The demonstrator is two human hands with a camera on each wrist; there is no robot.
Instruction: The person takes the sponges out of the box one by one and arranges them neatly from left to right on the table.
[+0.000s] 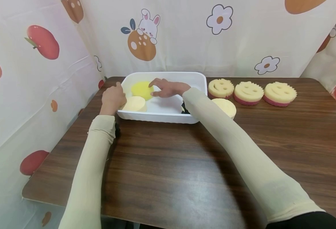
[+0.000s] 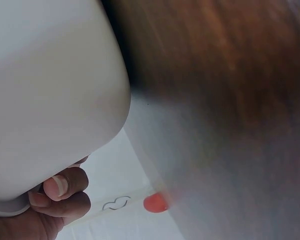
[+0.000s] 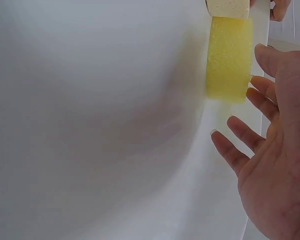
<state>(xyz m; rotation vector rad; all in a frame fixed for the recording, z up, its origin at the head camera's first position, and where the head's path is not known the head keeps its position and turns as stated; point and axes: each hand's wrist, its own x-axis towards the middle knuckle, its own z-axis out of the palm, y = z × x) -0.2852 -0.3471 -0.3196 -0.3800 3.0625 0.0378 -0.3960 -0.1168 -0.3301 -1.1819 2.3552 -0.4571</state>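
A white rectangular tray (image 1: 168,118) stands near the back of the table. Its left rim is gripped by my left hand (image 1: 113,98), whose fingers (image 2: 70,187) curl over the edge in the left wrist view. Inside the tray, at its left end, a round yellow sponge (image 1: 141,90) lies behind a round cream sponge (image 1: 135,104). My right hand (image 1: 167,88) hovers over the tray with fingers spread beside the yellow sponge. In the right wrist view, the fingertips (image 3: 237,127) come close to the yellow sponge (image 3: 230,60); whether they touch it I cannot tell.
Three smiley-faced sponges, a left one (image 1: 221,88), a middle one (image 1: 248,93) and a right one (image 1: 280,93), sit right of the tray on reddish bases. A plain cream sponge (image 1: 226,107) is partly behind my right sleeve. A patterned curtain (image 1: 182,41) hangs behind the wooden table (image 1: 162,165).
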